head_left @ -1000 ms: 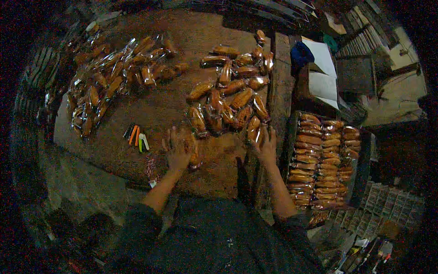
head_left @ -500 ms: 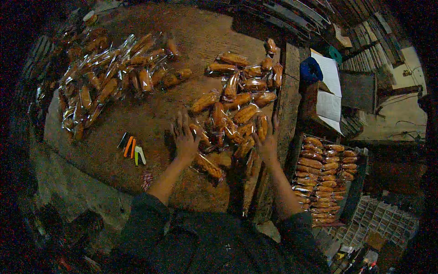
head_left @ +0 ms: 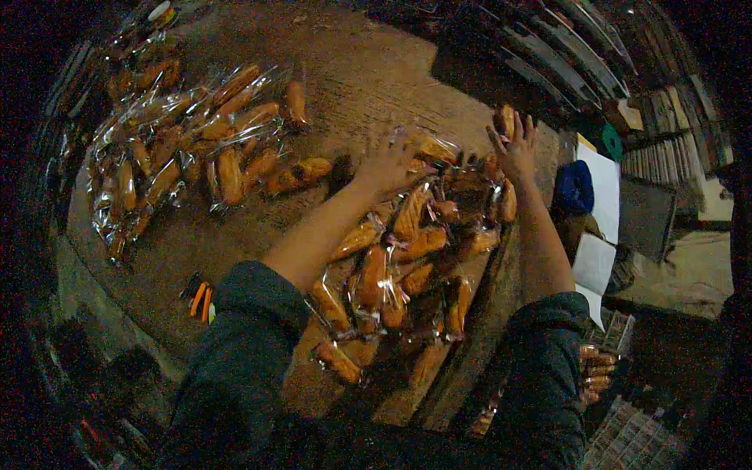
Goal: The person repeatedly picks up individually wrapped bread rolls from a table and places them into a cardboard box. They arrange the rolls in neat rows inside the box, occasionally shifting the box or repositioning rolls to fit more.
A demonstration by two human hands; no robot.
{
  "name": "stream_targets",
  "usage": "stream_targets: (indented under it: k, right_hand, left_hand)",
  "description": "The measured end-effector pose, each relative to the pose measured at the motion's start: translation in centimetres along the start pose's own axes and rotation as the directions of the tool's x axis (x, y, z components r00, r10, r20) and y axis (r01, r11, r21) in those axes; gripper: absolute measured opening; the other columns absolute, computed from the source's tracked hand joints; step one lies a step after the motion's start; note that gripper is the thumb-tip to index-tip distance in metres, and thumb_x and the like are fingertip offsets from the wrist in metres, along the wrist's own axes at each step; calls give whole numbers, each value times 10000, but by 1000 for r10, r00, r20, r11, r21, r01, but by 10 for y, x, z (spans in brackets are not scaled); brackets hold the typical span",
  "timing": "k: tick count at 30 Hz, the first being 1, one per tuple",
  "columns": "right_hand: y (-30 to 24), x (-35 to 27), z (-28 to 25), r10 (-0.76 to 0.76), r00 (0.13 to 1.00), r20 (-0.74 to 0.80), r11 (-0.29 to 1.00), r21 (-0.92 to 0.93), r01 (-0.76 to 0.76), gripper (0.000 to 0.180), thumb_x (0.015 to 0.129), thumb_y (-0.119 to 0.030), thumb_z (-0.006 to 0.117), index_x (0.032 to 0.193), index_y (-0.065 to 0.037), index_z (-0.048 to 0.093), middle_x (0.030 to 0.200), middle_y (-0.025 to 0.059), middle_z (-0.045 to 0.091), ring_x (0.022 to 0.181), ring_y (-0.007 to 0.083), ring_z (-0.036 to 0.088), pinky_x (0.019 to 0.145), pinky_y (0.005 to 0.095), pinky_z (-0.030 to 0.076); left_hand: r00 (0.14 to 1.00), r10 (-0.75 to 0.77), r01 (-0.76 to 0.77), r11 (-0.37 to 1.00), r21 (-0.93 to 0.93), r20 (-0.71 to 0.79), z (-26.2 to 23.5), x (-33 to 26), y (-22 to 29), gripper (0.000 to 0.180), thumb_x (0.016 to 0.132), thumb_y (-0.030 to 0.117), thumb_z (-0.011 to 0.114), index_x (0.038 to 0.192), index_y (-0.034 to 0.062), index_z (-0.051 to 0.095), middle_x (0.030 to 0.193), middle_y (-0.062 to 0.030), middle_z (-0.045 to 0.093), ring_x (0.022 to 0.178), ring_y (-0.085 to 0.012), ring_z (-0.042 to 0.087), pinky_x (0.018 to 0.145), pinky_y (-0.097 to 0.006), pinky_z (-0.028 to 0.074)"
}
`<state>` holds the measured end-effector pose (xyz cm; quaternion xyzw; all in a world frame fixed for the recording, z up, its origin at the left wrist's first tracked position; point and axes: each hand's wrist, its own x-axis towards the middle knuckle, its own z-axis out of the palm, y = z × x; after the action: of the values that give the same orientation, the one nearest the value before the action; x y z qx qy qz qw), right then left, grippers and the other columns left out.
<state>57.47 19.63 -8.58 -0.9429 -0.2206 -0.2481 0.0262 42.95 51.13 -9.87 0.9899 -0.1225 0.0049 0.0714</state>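
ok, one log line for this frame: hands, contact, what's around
left hand: on wrapped pastries, far edge | right hand: open, fingers spread over same pile | second pastry pile: apart, left | table: wooden

Two heaps of clear-wrapped bread rolls cover a wooden table (head_left: pixel 368 70): a left heap (head_left: pixel 188 149) and a near heap (head_left: pixel 407 258), each too jumbled to count. Two hands, left (head_left: pixel 388 164) and right (head_left: pixel 513 149), reach in.

Both arms stretch far forward, dark sleeves pushed back to the elbows. The left hand (head_left: pixel 389 163) lies palm-down, fingers curled; the right hand (head_left: pixel 515 149) spreads its fingers wide.
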Motion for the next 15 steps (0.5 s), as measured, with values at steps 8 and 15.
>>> stream_targets:
  k: [8,15]
  right_hand:
    - [41,15,102,-42,982,186,987,-148,70,911,899,-658,614,1575,-112,342,1598,237,327,1478,397,313,1199,550,249]
    - [-26,-46,41,332,723,605,906,8,-422,955,881,-737,557,1577,-118,345,1578,287,314,1433,462,350,1162,527,330]
  left_hand:
    - [998,58,-58,992,-115,-3,33,33,15,977,826,880,412,1571,248,373,1673,-74,251,1546,-423,113,1135,-774,93]
    - [992,-15,0,993,-122,-125,34,-22,47,951,832,834,475,1567,236,383,1643,-71,307,1513,-442,195,1157,-725,129]
